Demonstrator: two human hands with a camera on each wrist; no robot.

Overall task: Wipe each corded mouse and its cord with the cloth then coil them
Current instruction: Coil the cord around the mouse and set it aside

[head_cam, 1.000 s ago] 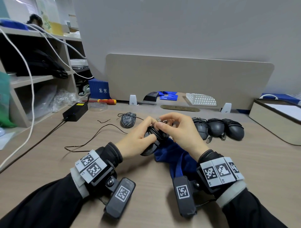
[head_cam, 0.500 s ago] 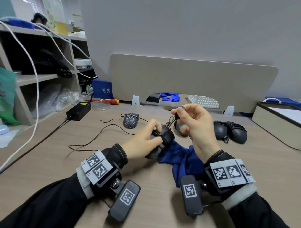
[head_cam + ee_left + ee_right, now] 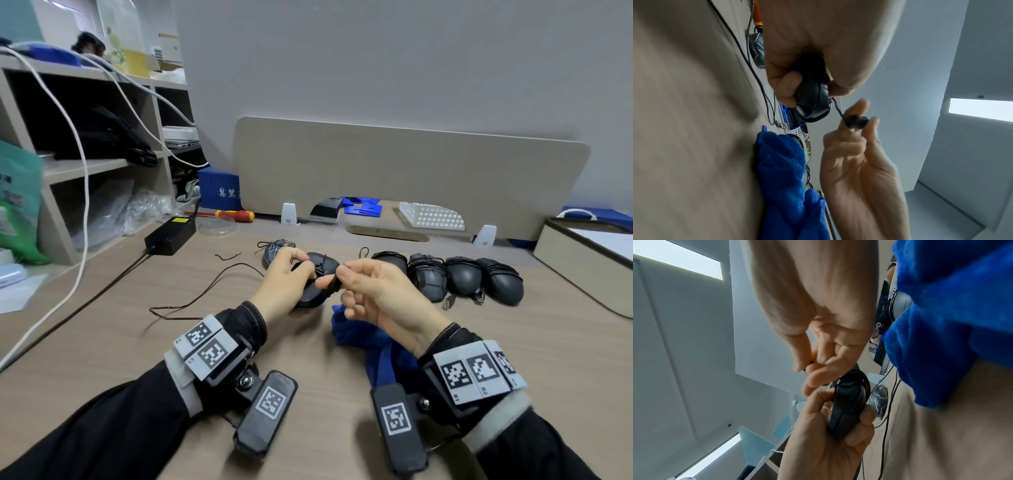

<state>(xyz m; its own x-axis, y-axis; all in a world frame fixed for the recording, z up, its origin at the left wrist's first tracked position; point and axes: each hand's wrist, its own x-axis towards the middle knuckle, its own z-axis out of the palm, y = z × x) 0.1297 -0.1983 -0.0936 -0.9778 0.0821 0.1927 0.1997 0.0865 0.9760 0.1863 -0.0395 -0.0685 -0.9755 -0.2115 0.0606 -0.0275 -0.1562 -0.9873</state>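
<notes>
While my left hand (image 3: 284, 284) grips the wrapped mouse (image 3: 317, 274), right fingers (image 3: 329, 281) pinch its plug (image 3: 856, 121); slack there could unravel the coils.

The head camera looked forward and down from above the desk (image 3: 102, 342), with both forearms entering from the bottom edge and the hands meeting mid-frame. The left wrist camera sat close beneath the left hand (image 3: 818, 40), rolled sideways so the desk filled the left of the frame and ceiling the right. The right wrist camera was rolled the opposite way. All three shared the held mouse (image 3: 313, 294) and blue cloth (image 3: 781, 170).
</notes>
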